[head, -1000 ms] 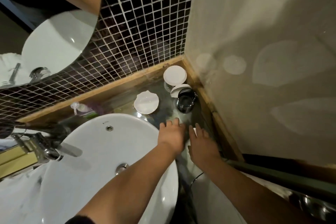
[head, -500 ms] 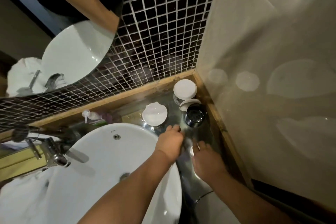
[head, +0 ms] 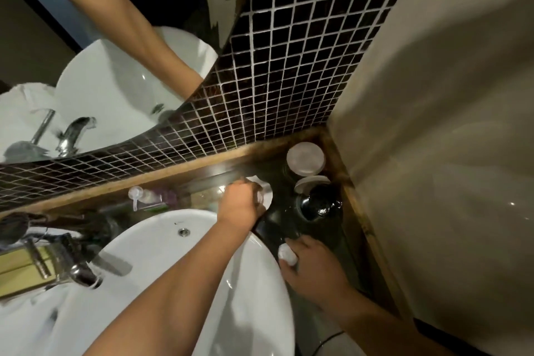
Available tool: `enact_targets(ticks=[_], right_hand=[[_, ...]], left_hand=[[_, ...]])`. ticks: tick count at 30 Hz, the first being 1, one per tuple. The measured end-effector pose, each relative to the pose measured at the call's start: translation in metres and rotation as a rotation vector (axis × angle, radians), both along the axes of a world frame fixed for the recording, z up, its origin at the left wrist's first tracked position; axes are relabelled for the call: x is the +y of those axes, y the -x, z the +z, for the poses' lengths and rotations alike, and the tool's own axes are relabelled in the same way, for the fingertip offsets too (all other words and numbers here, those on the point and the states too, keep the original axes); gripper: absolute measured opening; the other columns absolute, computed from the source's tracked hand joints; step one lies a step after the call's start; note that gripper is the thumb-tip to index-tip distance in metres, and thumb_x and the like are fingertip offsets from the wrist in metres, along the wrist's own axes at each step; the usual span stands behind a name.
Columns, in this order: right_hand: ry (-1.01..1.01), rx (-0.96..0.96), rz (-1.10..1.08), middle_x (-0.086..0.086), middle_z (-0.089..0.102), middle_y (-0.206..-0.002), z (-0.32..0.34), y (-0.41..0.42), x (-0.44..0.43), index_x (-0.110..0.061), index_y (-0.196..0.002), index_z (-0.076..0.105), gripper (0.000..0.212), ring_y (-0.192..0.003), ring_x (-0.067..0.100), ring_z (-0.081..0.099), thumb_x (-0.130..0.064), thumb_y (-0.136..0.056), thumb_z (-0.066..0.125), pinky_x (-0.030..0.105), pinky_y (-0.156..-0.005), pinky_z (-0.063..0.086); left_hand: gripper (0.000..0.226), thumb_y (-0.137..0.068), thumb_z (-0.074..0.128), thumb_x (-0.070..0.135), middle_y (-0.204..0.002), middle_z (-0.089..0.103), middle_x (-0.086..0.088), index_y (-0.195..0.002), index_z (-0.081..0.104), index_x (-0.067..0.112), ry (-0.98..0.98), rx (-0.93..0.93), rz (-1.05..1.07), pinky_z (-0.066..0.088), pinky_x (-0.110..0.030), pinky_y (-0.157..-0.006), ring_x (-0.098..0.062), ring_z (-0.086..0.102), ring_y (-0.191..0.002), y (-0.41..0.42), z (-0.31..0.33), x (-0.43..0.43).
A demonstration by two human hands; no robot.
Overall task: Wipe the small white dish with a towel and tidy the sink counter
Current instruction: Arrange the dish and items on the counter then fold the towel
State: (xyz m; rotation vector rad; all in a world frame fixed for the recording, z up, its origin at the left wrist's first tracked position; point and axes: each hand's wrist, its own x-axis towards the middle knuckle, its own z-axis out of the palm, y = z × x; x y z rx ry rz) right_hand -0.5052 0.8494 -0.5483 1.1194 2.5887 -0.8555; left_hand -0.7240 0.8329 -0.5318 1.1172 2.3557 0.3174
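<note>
Reaching over the basin rim, my left hand (head: 239, 204) lay on the small white dish (head: 265, 192), fingers curled over its near edge; whether they had closed on it, I could not tell, since the hand hid most of it. Dish sat on the dark tabletop (head: 277, 228) just behind the white sink (head: 179, 269), near the wooden ledge under the black tile.

My right hand (head: 313, 267) rested lower on the tabletop beside the sink, fingers curled round a small white object (head: 287, 257), too blurred to name. No towel seen in either hand.

Step judged: picking up the dish, wiping not yet begun. Next move would call for a firm hold on the rim, a lift clear of the wet-looking surface, and a towel brought to it.

Containers, outward: a dark round cup (head: 319, 205) to the right of the dish, contents too dark to read; a white lid (head: 310, 182) tilted just behind it; a lidded round jar (head: 304, 157) in the corner, contents hidden. A small pump bottle (head: 144, 196) lay left of the dish.
</note>
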Motion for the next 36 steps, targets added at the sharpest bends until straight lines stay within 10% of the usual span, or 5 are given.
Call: enact_targets(ticks=[20, 26, 36], right_hand=[[-0.267, 0.052, 0.167, 0.007, 0.071, -0.107, 0.031, 0.121, 0.041, -0.019, -0.128, 0.059, 0.042, -0.1, 0.028, 0.066, -0.044, -0.096, 0.052, 0.043, -0.089, 0.052], [-0.304, 0.0, 0.264, 0.018, 0.07, -0.113, 0.014, 0.127, 0.039, -0.009, -0.149, 0.041, 0.071, -0.102, 0.039, 0.066, -0.028, -0.087, 0.068, 0.046, -0.088, 0.054], [-0.187, 0.189, 0.199, 0.024, 0.073, -0.09, 0.002, 0.136, 0.03, 0.003, -0.096, 0.072, 0.035, -0.076, 0.042, 0.071, 0.003, -0.064, 0.084, 0.047, -0.07, 0.061]], left_hand=[[0.048, -0.084, 0.058, 0.036, -0.129, 0.057, 0.004, -0.131, 0.055, 0.032, 0.003, 0.127, 0.111, 0.034, -0.042, -0.094, -0.024, 0.043, -0.123, 0.014, -0.001, -0.059], [0.04, -0.083, 0.053, 0.032, -0.132, 0.058, 0.004, -0.123, 0.063, 0.03, 0.006, 0.088, 0.071, 0.029, -0.044, -0.101, -0.025, 0.043, -0.124, 0.01, 0.002, -0.06], [0.043, -0.082, 0.056, 0.031, -0.138, 0.051, 0.004, -0.124, 0.061, 0.036, 0.029, 0.054, 0.039, 0.022, -0.037, -0.092, -0.029, 0.036, -0.129, 0.01, -0.004, -0.058]])
